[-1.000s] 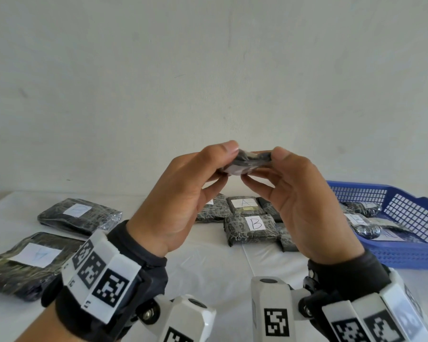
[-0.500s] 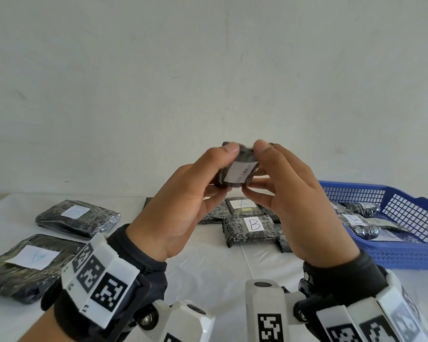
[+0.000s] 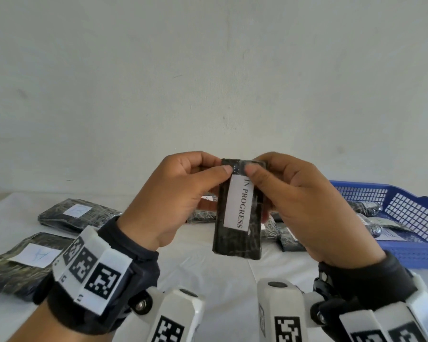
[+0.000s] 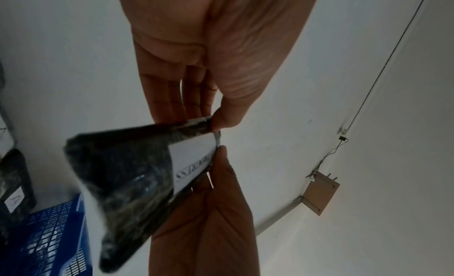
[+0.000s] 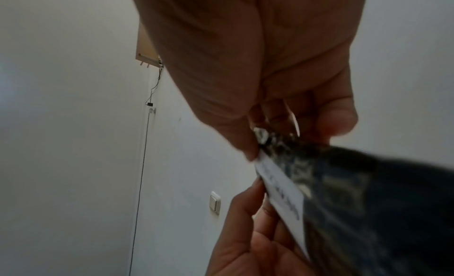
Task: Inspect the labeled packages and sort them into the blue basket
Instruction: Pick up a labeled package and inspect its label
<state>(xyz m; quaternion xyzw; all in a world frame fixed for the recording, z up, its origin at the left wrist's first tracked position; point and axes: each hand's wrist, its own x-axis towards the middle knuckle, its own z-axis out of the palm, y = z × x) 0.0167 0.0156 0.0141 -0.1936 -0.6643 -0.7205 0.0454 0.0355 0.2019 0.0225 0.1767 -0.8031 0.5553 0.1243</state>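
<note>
The left hand (image 3: 168, 198) and right hand (image 3: 307, 208) each pinch the top corners of the package (image 3: 237, 211), thumbs in front and fingers behind, holding it upright in the air, left of the basket (image 3: 405, 211) and above the table (image 3: 208, 272). To read it well, the person should keep the thumbs off the label (image 3: 239, 202), whose top the right thumb partly hides. A second earlier the package lay edge-on between the fingertips; now its labelled face, reading "IN PROGRESS", faces the person.
</note>
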